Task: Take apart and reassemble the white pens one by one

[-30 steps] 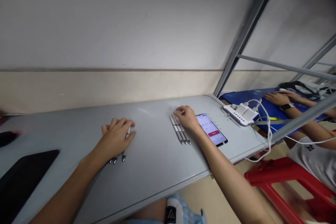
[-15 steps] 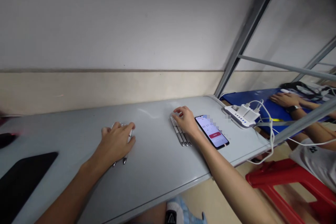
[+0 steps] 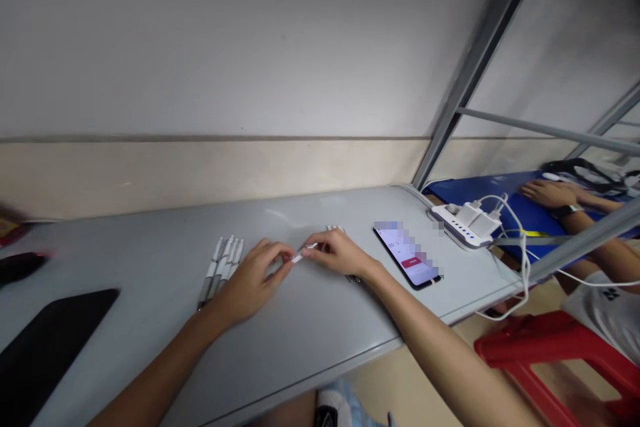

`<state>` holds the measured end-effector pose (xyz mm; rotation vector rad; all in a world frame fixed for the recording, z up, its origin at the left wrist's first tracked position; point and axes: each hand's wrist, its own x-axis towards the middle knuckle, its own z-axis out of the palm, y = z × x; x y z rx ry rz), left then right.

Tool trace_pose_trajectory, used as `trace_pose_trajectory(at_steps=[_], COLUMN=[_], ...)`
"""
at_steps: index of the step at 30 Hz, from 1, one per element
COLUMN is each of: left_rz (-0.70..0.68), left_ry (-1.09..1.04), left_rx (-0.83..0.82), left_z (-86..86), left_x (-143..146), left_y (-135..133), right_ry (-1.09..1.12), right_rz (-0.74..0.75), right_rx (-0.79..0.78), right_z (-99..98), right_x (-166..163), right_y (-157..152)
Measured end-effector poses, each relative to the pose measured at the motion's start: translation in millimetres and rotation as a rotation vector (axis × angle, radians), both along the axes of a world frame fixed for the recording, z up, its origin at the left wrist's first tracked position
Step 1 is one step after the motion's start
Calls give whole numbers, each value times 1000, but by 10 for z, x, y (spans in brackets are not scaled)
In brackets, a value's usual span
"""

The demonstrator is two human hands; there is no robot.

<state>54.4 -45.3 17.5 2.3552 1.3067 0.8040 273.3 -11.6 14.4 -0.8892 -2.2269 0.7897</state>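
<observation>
Above the middle of the grey table (image 3: 310,320) my left hand (image 3: 255,280) and my right hand (image 3: 337,253) meet on one white pen (image 3: 304,254). Each hand pinches an end of it between thumb and fingertips. Several more white pens (image 3: 221,268) lie side by side on the table just left of my left hand. Another few pens (image 3: 336,229) peek out behind my right hand, mostly hidden by it. A phone (image 3: 407,255) with a lit screen lies to the right of my right hand.
A white power strip (image 3: 463,225) with chargers and cables sits at the table's right end. A dark pad (image 3: 45,340) lies at the left front. Beyond a grey metal frame (image 3: 470,73), another person's arms (image 3: 560,197) rest on a blue surface. A red stool (image 3: 555,363) stands below right.
Both hands left their pen groups and came together at the table's middle, now holding one pen between them. The left group of pens lies uncovered.
</observation>
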Motion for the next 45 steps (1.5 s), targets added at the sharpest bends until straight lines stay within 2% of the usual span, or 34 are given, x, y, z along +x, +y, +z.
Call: trace_pose_trajectory(at_steps=[2, 6, 13, 16, 19, 21, 24, 27, 30, 32, 37, 41, 45], left_rz=[15, 39, 79, 94, 87, 105, 136, 151, 141, 143, 162, 135, 117], left_ry=[-7, 106, 365, 444, 408, 341, 242, 167, 86, 60, 144, 198, 206], left_rx=[-23, 6, 351, 404, 401, 395, 364, 246, 121, 107, 170, 168, 186], left_z=[-13, -66, -47, -19, -23, -36, -57, -86, -108, -105, -56, -52, -79], left_x=[-11, -91, -135, -120, -122, -131, -147, -158, -165, -169, -173, -156, -143], left_y=[13, 87, 124, 110, 111, 114, 118, 128, 148, 160, 152, 137, 135], right_ry=[8, 179, 312, 330, 304, 280, 218, 156, 174, 211, 159, 230, 190], right_rz=[-79, -188, -60, -69, -64, -42, -63, -107, -124, -153, -194, -202, -230], right_rx=[-42, -190, -631, -725, -667, -561, -293, 7, 184, 178, -28, 8, -88], right_z=[-14, -2, 34, 4, -1, 21, 67, 95, 94, 83, 52, 48, 46], right_x=[2, 41, 78, 63, 49, 40, 26, 10, 1, 5, 24, 22, 28], right_y=[18, 54, 43, 48, 31, 5, -39, -69, -76, -69, -33, -15, -11])
